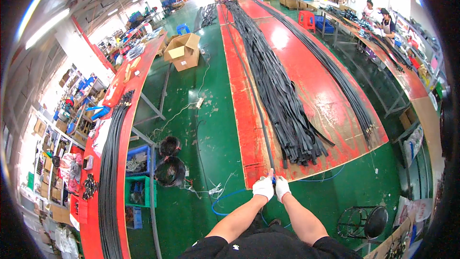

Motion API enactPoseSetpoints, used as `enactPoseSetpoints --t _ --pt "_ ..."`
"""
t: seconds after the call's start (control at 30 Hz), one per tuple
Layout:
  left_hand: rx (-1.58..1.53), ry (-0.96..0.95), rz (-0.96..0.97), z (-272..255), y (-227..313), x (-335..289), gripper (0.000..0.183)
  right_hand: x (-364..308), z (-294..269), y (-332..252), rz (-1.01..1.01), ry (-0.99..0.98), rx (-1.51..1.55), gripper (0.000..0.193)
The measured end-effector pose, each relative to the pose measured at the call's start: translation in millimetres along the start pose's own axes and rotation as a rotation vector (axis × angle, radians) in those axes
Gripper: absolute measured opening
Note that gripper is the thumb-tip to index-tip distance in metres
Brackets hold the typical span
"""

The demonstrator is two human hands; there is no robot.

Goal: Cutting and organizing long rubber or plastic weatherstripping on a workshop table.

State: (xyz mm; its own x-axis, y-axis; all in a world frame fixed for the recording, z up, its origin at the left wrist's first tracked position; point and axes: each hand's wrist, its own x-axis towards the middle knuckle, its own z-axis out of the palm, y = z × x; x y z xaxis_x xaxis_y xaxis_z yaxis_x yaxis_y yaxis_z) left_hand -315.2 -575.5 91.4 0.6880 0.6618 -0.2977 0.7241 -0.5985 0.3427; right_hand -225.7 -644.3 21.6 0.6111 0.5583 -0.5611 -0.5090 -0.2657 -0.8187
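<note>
At the near edge of the long red table [255, 170], my two white-gloved hands are close together. My left hand [263, 187] is closed round the near end of a long black strip [259, 110], its thumb pointing forward along it. My right hand [282, 188] is closed beside it on a small blue piece [274, 181], mostly hidden between the gloves. A blue hose [221, 213] loops over the floor beneath my hands. To the right of the strip lies a thick pile of flat black strips [273, 82].
A bundle of black cables [342, 79] runs along the table's right side. On the left, another red table [123, 163] carries more cables. An open cardboard box [183, 53], coiled black cable [170, 170] and white cords lie on the green floor. A round stool [375, 221] stands right. Other people work farther off.
</note>
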Motion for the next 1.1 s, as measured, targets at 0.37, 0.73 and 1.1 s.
enactPoseSetpoints --t 0.37,0.73,1.1 --pt "0.0 0.05 -0.029 14 -3 -10 0.055 17 -12 35 -0.013 -0.053 -0.113 0.03" --pt "0.051 0.08 -0.001 0 1 -18 0.066 -26 -18 30 -0.078 -0.002 -0.2 0.036" --pt "0.022 0.081 0.008 -4 17 -18 0.069 -6 -31 43 -0.094 0.0 -0.138 0.032"
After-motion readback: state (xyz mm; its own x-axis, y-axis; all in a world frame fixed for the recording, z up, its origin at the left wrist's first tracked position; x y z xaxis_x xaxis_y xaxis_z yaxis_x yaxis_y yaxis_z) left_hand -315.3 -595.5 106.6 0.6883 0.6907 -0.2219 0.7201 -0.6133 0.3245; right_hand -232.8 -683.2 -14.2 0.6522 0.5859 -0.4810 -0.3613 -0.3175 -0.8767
